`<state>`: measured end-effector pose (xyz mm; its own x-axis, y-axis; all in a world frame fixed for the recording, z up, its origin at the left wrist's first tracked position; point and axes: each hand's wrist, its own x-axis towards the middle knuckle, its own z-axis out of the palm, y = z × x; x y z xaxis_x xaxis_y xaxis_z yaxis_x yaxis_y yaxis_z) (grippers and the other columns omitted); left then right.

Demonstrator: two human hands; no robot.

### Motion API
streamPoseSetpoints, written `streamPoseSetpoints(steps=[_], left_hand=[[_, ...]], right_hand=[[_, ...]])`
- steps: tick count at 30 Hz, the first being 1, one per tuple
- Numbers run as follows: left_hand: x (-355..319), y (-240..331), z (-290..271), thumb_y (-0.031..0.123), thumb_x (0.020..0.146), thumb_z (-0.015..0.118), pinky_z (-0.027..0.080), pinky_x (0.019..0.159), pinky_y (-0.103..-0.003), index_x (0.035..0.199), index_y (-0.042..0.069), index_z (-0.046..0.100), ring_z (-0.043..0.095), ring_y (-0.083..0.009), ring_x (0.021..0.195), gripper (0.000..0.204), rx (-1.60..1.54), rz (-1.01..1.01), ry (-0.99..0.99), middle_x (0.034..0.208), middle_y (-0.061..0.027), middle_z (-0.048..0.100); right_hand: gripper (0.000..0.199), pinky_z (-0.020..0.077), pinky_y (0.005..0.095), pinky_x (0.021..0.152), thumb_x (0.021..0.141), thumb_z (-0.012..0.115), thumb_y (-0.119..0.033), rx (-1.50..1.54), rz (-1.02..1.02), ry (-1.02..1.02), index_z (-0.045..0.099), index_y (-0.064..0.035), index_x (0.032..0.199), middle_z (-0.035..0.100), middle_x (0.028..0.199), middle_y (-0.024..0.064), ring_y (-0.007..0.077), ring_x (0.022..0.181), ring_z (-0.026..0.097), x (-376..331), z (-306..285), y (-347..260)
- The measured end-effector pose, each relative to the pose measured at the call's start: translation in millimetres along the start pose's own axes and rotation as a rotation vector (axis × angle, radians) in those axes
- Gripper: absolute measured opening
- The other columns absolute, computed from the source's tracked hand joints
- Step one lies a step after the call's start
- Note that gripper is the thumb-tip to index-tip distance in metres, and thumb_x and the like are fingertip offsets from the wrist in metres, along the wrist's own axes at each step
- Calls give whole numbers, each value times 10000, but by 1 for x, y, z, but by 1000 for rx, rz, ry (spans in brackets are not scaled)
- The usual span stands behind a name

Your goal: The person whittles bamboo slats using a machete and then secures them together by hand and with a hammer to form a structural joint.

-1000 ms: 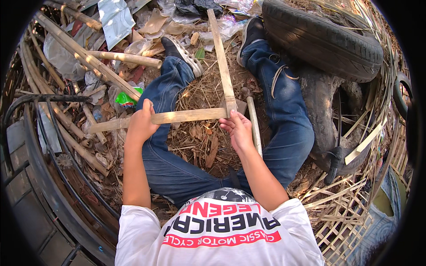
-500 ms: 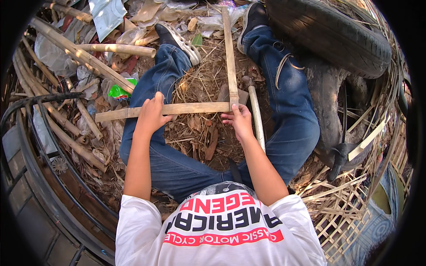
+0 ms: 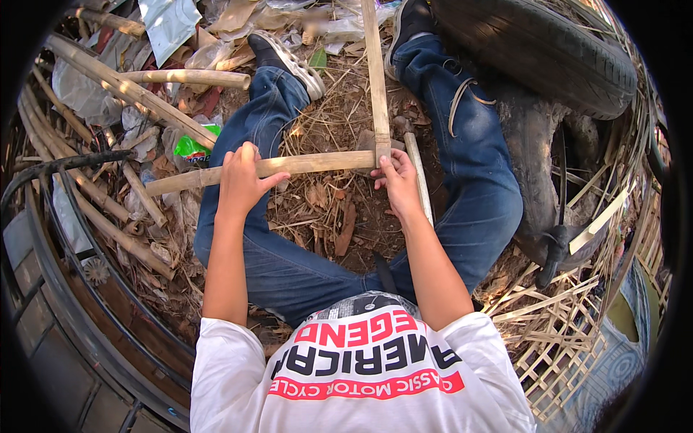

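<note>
I sit on the ground with my legs in blue jeans spread apart. My left hand (image 3: 242, 180) grips a flat bamboo slat (image 3: 317, 164) that lies crosswise over my left knee. My right hand (image 3: 395, 180) pinches the slat's right end, where it meets a second, long bamboo slat (image 3: 375, 68) running away from me between my feet. A thin round stick (image 3: 419, 177) lies just right of my right hand.
Bamboo poles (image 3: 130, 90), plastic wrappers and a green packet (image 3: 193, 149) lie at the left. A rubber tyre (image 3: 538, 50) rests beyond my right leg. A woven bamboo lattice (image 3: 559, 335) sits at the lower right. A dark curved rim (image 3: 86, 317) runs along the left.
The view has shifted, so both slats and my hands appear a little lower in the picture. The grip of both hands on the crosswise slat stays the same.
</note>
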<state>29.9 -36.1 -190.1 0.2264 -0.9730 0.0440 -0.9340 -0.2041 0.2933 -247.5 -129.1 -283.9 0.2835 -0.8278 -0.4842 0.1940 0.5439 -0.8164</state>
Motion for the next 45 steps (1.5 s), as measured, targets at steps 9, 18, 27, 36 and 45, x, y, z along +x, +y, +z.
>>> streamPoseSetpoints(steps=[9, 18, 27, 36, 45], left_hand=[[3, -10, 18, 438, 586, 870, 414, 706, -422, 886, 44, 443, 501, -334, 754, 654, -54, -36, -96, 807, -126, 554], [6, -7, 13, 478, 628, 835, 400, 725, -408, 905, 51, 460, 575, -330, 774, 632, 47, -30, -165, 785, -120, 586], [10, -4, 7, 476, 657, 818, 401, 745, -399, 929, 42, 458, 586, -346, 814, 626, 95, -86, -323, 849, -156, 608], [2, -5, 9, 496, 649, 813, 396, 754, -394, 929, 39, 472, 585, -334, 825, 635, 87, -94, -276, 890, -155, 615], [-6, -8, -6, 536, 660, 795, 412, 816, -408, 978, 22, 490, 624, -357, 902, 677, 115, -179, -342, 951, -192, 647]], right_hand=[[334, 428, 249, 383, 941, 608, -245, -492, 75, 108, 509, 21, 1116, 656, 814, 112, 135, 518, 608, 3, 2, -6], [300, 420, 245, 356, 955, 588, -256, -703, 209, 11, 507, -6, 1100, 628, 766, 91, 110, 490, 571, 5, 2, -31], [240, 425, 241, 374, 925, 627, -177, -444, 68, 66, 526, 15, 1030, 640, 739, 91, 101, 486, 564, -8, -13, 10], [214, 446, 233, 402, 934, 626, -179, -290, 61, 31, 504, -4, 917, 633, 717, 98, 124, 526, 605, -3, -3, 4], [214, 513, 259, 481, 940, 619, -193, -52, 86, 9, 495, -19, 930, 636, 735, 118, 158, 565, 634, -1, -7, 10]])
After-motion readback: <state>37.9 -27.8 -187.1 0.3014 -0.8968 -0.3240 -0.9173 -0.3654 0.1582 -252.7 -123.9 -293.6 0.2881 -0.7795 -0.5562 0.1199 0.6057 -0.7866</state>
